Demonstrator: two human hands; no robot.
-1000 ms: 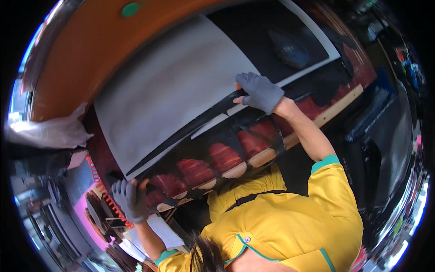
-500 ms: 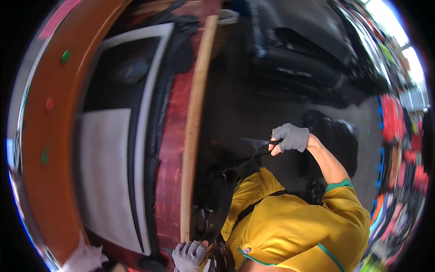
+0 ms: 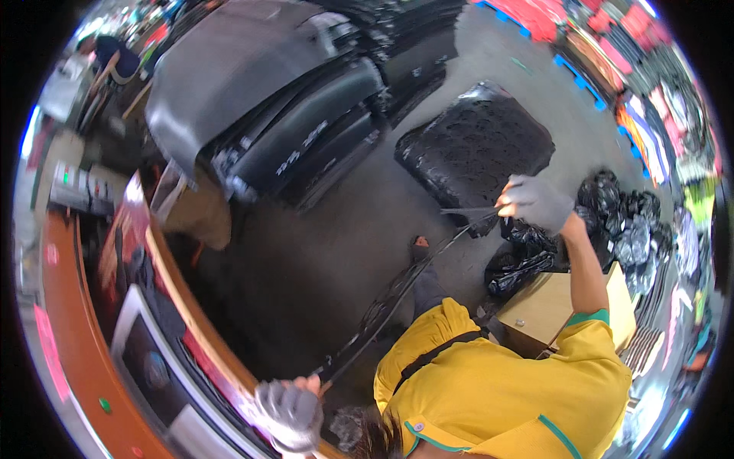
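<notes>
Grey knit gloves covered both hands at this moment. The left hand [image 3: 289, 413], low in the picture beside the curved orange-brown wooden edge of the workbench [image 3: 187, 321], had its fingers folded tight around the near end of a long thin black strip of flexible material [image 3: 397, 294], with a bare fingertip or two showing above the glove. From that grip the strip ran up and to the right across the grey concrete floor [image 3: 329, 229], past a dark shoe [image 3: 419, 249], to the right hand [image 3: 535, 200], which was raised with the arm stretched out and closed on the strip's far end, so that the strip hung taut between the two hands. I could not tell whether the strip was one piece or several lying together. Just behind the right hand lay a black moulded mat with a dimpled pattern [image 3: 474, 145], flat on the floor, and beside the hand, to the right, a heap of crumpled black plastic bags [image 3: 612, 222]. Below the right forearm stood a pale brown cardboard box [image 3: 547, 306]. I saw the yellow short-sleeved shirt with green trim [image 3: 497, 398] filling the lower right. Further off, at the upper left, a stack of large dark grey moulded panels [image 3: 252, 99] leaned together, well apart from both hands.
</notes>
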